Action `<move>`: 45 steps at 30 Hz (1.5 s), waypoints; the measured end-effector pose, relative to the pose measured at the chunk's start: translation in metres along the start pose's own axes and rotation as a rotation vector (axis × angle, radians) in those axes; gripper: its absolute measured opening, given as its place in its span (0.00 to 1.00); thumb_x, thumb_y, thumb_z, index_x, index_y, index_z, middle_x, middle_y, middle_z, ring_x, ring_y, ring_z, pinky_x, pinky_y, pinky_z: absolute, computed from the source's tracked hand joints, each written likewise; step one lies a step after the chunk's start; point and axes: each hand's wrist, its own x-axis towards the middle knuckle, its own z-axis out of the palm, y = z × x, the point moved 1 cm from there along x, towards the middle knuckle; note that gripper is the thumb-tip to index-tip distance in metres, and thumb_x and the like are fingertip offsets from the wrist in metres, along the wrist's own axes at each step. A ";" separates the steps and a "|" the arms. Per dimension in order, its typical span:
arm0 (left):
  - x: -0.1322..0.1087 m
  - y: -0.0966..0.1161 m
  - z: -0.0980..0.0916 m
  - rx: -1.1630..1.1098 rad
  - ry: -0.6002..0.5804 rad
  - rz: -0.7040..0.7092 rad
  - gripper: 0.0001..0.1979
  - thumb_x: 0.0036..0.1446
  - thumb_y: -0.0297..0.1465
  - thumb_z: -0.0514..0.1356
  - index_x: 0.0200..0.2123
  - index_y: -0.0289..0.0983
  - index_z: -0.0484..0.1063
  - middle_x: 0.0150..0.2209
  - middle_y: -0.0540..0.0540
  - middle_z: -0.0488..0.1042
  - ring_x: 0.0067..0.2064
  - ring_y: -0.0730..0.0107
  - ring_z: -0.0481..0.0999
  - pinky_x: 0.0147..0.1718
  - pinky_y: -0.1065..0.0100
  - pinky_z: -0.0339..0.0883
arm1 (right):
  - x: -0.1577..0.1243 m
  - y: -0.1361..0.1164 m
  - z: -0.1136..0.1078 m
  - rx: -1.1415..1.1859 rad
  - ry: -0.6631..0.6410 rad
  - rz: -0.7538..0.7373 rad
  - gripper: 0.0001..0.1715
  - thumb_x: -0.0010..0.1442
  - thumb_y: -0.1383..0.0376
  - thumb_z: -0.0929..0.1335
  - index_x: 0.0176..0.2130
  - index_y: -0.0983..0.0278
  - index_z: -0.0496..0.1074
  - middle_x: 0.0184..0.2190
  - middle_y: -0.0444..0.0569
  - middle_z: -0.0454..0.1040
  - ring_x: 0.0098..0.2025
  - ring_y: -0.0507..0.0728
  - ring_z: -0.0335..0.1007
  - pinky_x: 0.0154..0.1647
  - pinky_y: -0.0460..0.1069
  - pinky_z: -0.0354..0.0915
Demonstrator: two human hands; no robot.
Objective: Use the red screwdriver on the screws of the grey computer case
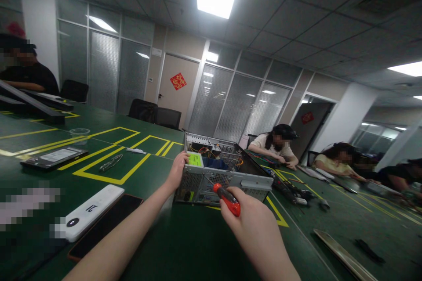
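Observation:
An open desktop computer case (pixel 253 183) stands on the green table in front of me, with its coloured wires and inner parts showing from above. My left hand (pixel 179 170) is closed on the case's left side, beside a box with a bright yellow-green label (pixel 195 160). Its fingertips are partly hidden. Wrapped in my right hand (pixel 252 210) is a red and black screwdriver (pixel 228 199). The screwdriver's shaft points up and left at the case's near metal panel; whether its tip sits on a screw is too small to tell.
Left of me lie a hard drive (pixel 54 156), a clear plastic cup (pixel 79 135), a small clear bag (pixel 111 163), a white device marked 21 (pixel 94 210) and a dark phone (pixel 107 224). Cables (pixel 293 186) and a metal strip (pixel 343 254) lie right. Several people sit around the table.

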 end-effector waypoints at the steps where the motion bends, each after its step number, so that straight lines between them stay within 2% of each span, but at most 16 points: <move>1: 0.000 0.001 0.000 -0.002 -0.002 0.008 0.23 0.68 0.45 0.42 0.33 0.40 0.70 0.48 0.41 0.77 0.61 0.58 0.70 0.66 0.53 0.58 | 0.000 0.000 0.000 0.002 0.002 -0.004 0.14 0.64 0.62 0.67 0.48 0.60 0.78 0.33 0.50 0.83 0.34 0.61 0.81 0.31 0.49 0.64; 9: 0.000 0.001 -0.001 -0.022 -0.002 0.014 0.23 0.68 0.46 0.43 0.33 0.40 0.70 0.48 0.41 0.77 0.61 0.58 0.70 0.66 0.53 0.58 | -0.001 0.000 -0.002 -0.018 0.017 0.002 0.12 0.64 0.62 0.68 0.46 0.60 0.78 0.31 0.49 0.82 0.32 0.60 0.80 0.30 0.48 0.64; 17: 0.000 0.001 -0.001 -0.017 -0.007 -0.015 0.25 0.67 0.49 0.42 0.33 0.40 0.70 0.49 0.40 0.76 0.62 0.57 0.68 0.66 0.53 0.58 | -0.001 -0.003 0.000 -0.017 -0.034 0.007 0.14 0.66 0.62 0.66 0.49 0.62 0.76 0.34 0.50 0.82 0.36 0.61 0.81 0.34 0.51 0.69; 20: 0.000 0.000 0.000 -0.022 -0.004 -0.012 0.25 0.68 0.49 0.42 0.33 0.40 0.70 0.49 0.40 0.77 0.63 0.57 0.68 0.66 0.53 0.58 | -0.005 -0.007 0.004 0.019 -0.038 -0.076 0.16 0.65 0.66 0.67 0.52 0.62 0.74 0.47 0.54 0.79 0.42 0.62 0.80 0.40 0.52 0.72; 22: 0.000 -0.001 0.000 -0.028 0.001 -0.006 0.25 0.67 0.49 0.42 0.33 0.40 0.70 0.49 0.40 0.76 0.62 0.56 0.68 0.66 0.53 0.58 | -0.007 -0.009 0.007 0.060 -0.031 -0.138 0.19 0.62 0.70 0.69 0.53 0.62 0.72 0.57 0.57 0.73 0.45 0.61 0.79 0.42 0.52 0.73; 23: 0.000 -0.001 0.000 -0.027 0.001 -0.004 0.25 0.67 0.49 0.42 0.33 0.40 0.70 0.49 0.40 0.76 0.62 0.56 0.69 0.66 0.52 0.58 | -0.008 -0.010 0.008 0.073 -0.028 -0.149 0.20 0.61 0.72 0.69 0.53 0.63 0.72 0.59 0.57 0.71 0.46 0.60 0.79 0.42 0.51 0.73; 28: 0.001 -0.001 -0.001 -0.003 -0.008 -0.012 0.23 0.69 0.45 0.43 0.34 0.40 0.71 0.50 0.40 0.77 0.63 0.57 0.69 0.66 0.52 0.59 | -0.007 -0.005 0.012 0.013 0.042 -0.069 0.12 0.64 0.73 0.65 0.47 0.63 0.71 0.51 0.56 0.72 0.38 0.58 0.79 0.35 0.49 0.71; 32: 0.001 -0.001 -0.002 0.012 -0.010 0.008 0.22 0.69 0.43 0.42 0.34 0.40 0.71 0.49 0.40 0.77 0.61 0.57 0.70 0.66 0.52 0.59 | -0.004 -0.009 0.014 -0.091 -0.021 0.015 0.06 0.67 0.68 0.65 0.44 0.62 0.70 0.43 0.54 0.76 0.36 0.58 0.79 0.31 0.48 0.67; 37: 0.000 -0.001 -0.002 0.007 -0.007 0.029 0.23 0.69 0.45 0.42 0.34 0.40 0.70 0.48 0.40 0.77 0.61 0.57 0.70 0.66 0.52 0.59 | -0.006 -0.019 0.013 -0.050 -0.128 0.084 0.15 0.72 0.58 0.59 0.41 0.63 0.70 0.32 0.54 0.78 0.37 0.63 0.80 0.34 0.51 0.68; 39: 0.000 -0.001 -0.002 0.015 -0.009 0.015 0.23 0.69 0.45 0.42 0.34 0.40 0.70 0.49 0.40 0.77 0.62 0.57 0.70 0.66 0.52 0.59 | -0.007 -0.020 0.012 0.008 -0.144 0.086 0.11 0.70 0.60 0.62 0.45 0.64 0.70 0.36 0.54 0.78 0.38 0.63 0.80 0.35 0.51 0.69; 41: 0.000 -0.001 -0.002 0.016 -0.009 -0.002 0.24 0.69 0.46 0.41 0.34 0.40 0.70 0.49 0.40 0.76 0.63 0.57 0.69 0.66 0.52 0.59 | -0.009 -0.019 0.013 0.044 -0.133 0.064 0.09 0.67 0.66 0.66 0.48 0.64 0.69 0.44 0.56 0.76 0.39 0.61 0.80 0.34 0.50 0.69; 43: 0.000 -0.001 -0.001 0.010 -0.008 -0.008 0.24 0.69 0.46 0.41 0.34 0.40 0.70 0.50 0.40 0.76 0.63 0.57 0.68 0.66 0.52 0.59 | -0.011 -0.016 0.017 0.068 -0.099 0.018 0.14 0.62 0.72 0.67 0.48 0.63 0.69 0.52 0.57 0.72 0.39 0.59 0.79 0.36 0.49 0.71; 45: 0.000 -0.001 0.000 0.006 -0.005 -0.011 0.24 0.68 0.46 0.41 0.33 0.40 0.70 0.50 0.40 0.76 0.63 0.57 0.68 0.66 0.52 0.58 | -0.012 -0.011 0.021 0.081 -0.050 -0.025 0.18 0.58 0.76 0.68 0.48 0.62 0.70 0.54 0.57 0.69 0.40 0.58 0.79 0.39 0.49 0.72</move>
